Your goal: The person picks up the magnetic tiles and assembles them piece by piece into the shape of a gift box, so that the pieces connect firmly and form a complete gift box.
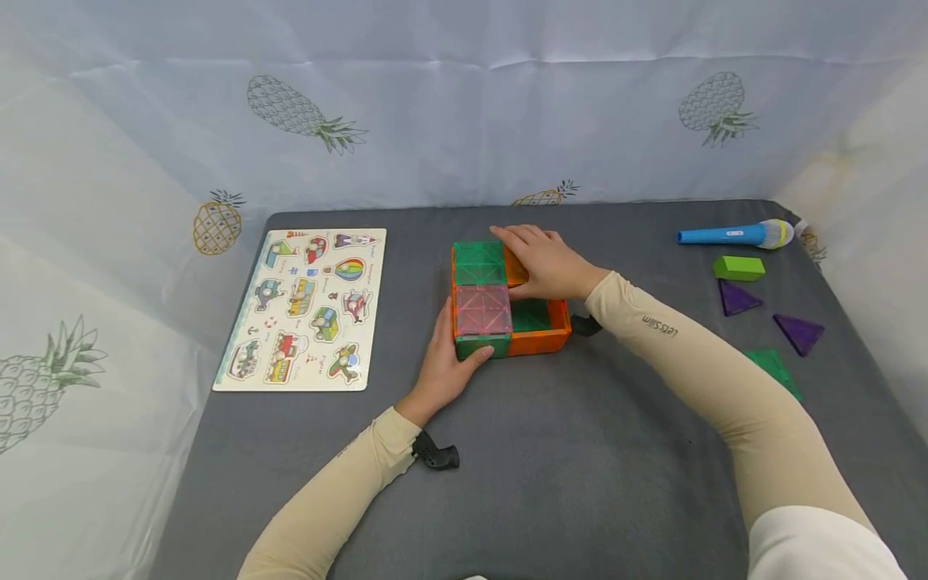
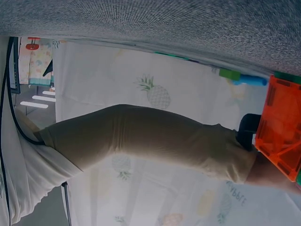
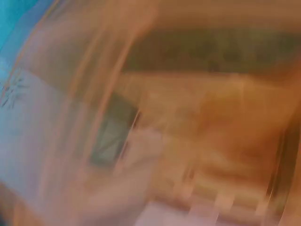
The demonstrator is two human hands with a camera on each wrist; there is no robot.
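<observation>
Box (image 1: pixel 540 345), top strip (image 1: pixel 483 310) lying lengthwise front to back, left fingers (image 1: pixel 443 326) gripping near corner, right fingers (image 1: pixel 513 236) arched, hold unclear

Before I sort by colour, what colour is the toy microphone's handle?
Blue handle; the head view shows it best.

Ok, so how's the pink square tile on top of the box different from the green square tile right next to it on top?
Color: the pink square tile is see-through pink, while the green square tile is see-through green. Position: the pink square tile lies toward the near end of the box, while the green square tile is at its far end. Both lie flat along the box's left side, with lines crossing their faces.
</observation>
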